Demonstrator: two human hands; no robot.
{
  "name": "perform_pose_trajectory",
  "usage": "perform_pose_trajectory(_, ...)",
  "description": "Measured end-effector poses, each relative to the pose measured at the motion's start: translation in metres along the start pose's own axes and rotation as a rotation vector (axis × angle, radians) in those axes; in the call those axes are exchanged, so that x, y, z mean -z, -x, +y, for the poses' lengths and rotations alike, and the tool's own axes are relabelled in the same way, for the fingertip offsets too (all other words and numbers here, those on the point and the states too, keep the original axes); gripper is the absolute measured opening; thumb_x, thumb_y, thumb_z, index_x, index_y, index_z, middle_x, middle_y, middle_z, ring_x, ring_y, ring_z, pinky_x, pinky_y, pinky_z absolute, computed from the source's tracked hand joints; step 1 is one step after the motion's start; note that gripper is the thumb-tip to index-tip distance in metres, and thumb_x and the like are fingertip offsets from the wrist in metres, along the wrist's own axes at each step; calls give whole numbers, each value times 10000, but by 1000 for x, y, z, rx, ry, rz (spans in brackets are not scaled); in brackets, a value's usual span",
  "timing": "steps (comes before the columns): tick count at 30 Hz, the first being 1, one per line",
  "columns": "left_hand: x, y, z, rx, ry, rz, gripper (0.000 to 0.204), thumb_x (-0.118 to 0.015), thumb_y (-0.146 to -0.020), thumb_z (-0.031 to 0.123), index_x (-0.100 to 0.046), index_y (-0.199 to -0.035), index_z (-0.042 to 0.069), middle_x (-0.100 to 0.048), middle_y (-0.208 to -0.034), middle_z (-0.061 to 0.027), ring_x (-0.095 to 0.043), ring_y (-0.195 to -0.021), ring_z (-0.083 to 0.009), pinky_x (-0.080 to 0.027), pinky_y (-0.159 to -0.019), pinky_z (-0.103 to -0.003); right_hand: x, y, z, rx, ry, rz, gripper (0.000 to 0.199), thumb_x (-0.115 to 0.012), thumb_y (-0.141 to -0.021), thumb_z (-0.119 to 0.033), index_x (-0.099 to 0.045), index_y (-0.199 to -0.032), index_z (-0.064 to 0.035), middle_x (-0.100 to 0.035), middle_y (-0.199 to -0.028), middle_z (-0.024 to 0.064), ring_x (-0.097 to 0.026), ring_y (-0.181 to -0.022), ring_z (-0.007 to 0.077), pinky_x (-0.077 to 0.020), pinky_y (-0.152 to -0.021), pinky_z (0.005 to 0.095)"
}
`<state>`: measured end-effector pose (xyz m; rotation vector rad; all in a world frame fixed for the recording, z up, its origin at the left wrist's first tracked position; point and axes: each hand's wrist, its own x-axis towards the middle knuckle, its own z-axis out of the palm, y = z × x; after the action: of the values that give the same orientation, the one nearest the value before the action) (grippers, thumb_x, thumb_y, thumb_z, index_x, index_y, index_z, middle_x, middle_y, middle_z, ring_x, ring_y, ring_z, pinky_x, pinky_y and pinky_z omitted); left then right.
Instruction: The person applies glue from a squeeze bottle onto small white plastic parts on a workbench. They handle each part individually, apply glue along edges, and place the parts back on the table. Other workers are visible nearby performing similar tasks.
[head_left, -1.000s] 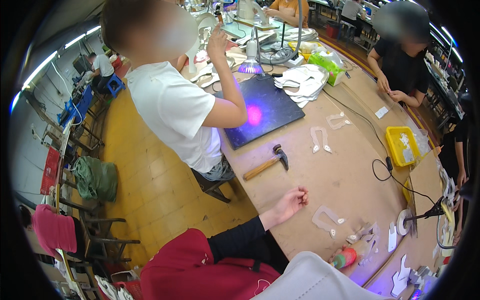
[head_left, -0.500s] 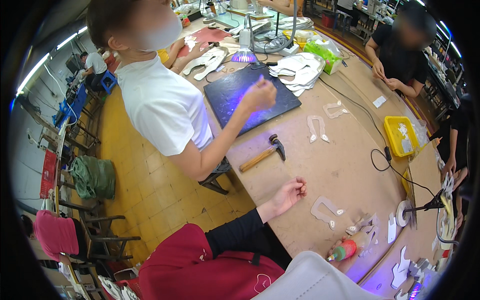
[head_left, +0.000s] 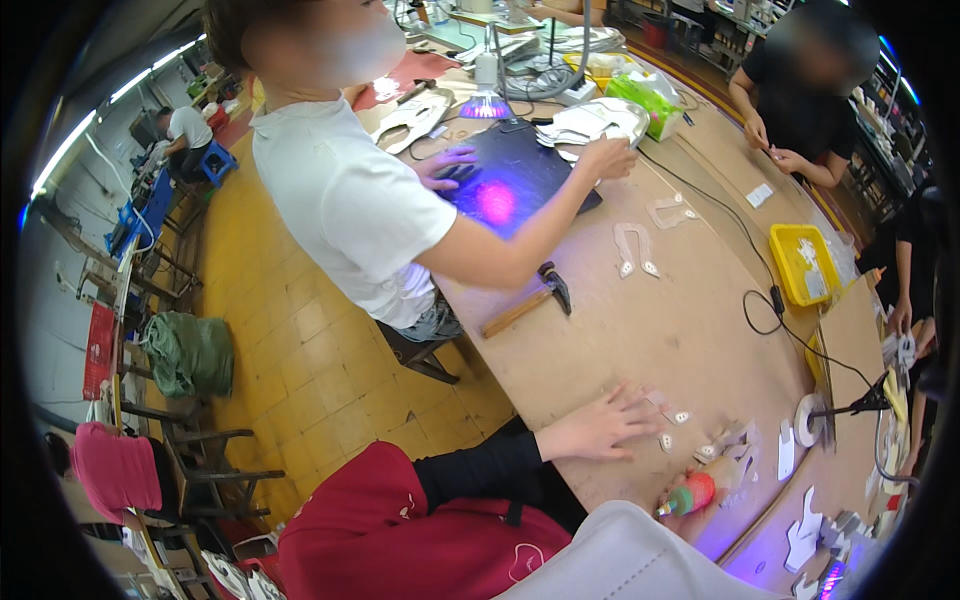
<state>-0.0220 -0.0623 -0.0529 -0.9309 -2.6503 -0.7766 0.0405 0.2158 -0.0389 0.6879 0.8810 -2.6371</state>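
Note:
My left hand point(head_left: 605, 425) lies palm down on the brown table with its fingers spread. Its fingertips cover part of a pale U-shaped cut piece point(head_left: 681, 417), whose white tips show beyond them. To its right, a small red and green squeeze bottle point(head_left: 698, 490) points its nozzle to the left. My right hand point(head_left: 718, 472) appears closed around that bottle, though it is partly hidden and hard to separate from the pale pieces next to it. Two similar U-shaped pieces point(head_left: 632, 248) lie farther up the table.
A hammer point(head_left: 535, 300) rests near the left table edge. Beyond it, a co-worker in a white shirt point(head_left: 350, 200) reaches across a black board point(head_left: 530, 165) under a lamp point(head_left: 485, 100). A yellow tray point(head_left: 784, 268), a black cable point(head_left: 735, 215) and a tape roll point(head_left: 808, 420) are at right.
My left hand has moved right and opened, from loosely curled to spread over the U-shaped piece. The co-worker's arm has reached right to the white pieces; their other hand now rests on the board.

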Motion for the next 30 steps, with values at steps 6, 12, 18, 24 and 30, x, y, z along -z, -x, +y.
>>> perform_pose_trajectory(6, 4, -4, 8, -38, 30, -179, 619, -566, -959, 470, -431, -1493, 189, -375, -1579, -21, -332, -1463, -241, -216, -1209, -530, 10, -3, 2, 40, 25, -147, 718, -501, -934, -651, -556, -1206, 11, -635, -931, 111, -617, -731, 219, -515, -612, 345)
perform_pose_trajectory(12, 7, -6, 12, 120, 71, -87, 560, -602, -941, 412, -508, -1406, 113, -425, -1531, -64, -361, -1431, -255, -222, -1207, -518, 33, -9, 4, 57, 17, -91, 688, -514, -942, -605, -551, -1224, 22, -644, -1002, 125, -646, -842, 235, -554, -684, 382)
perform_pose_trajectory(18, 9, -8, 13, 161, 10, -93, 558, -594, -959, 403, -493, -1432, 124, -417, -1529, -92, -371, -1429, -260, -243, -1199, -505, 22, 6, 25, 504, 106, -398, 769, -666, -848, -574, -519, -1313, 21, -595, -1215, 174, -643, -1047, 302, -546, -885, 409)
perform_pose_trajectory(24, 8, -8, 11, 163, 79, -112, 524, -596, -961, 370, -512, -1407, 109, -443, -1495, -97, -421, -1372, -259, -266, -1185, -477, 14, 36, -12, 509, 916, 136, 944, -821, -758, -532, -399, -1432, -24, -558, -1303, 173, -553, -1201, 294, -452, -1020, 419)
perform_pose_trajectory(30, -2, -4, 6, 128, 11, 37, 511, -580, -973, 352, -506, -1413, 103, -450, -1493, -102, -413, -1384, -279, -253, -1193, -491, -22, 21, 0, 974, 818, -160, 1092, -868, -701, -551, -334, -1498, -29, -564, -1243, 112, -545, -1154, 252, -404, -1039, 412)
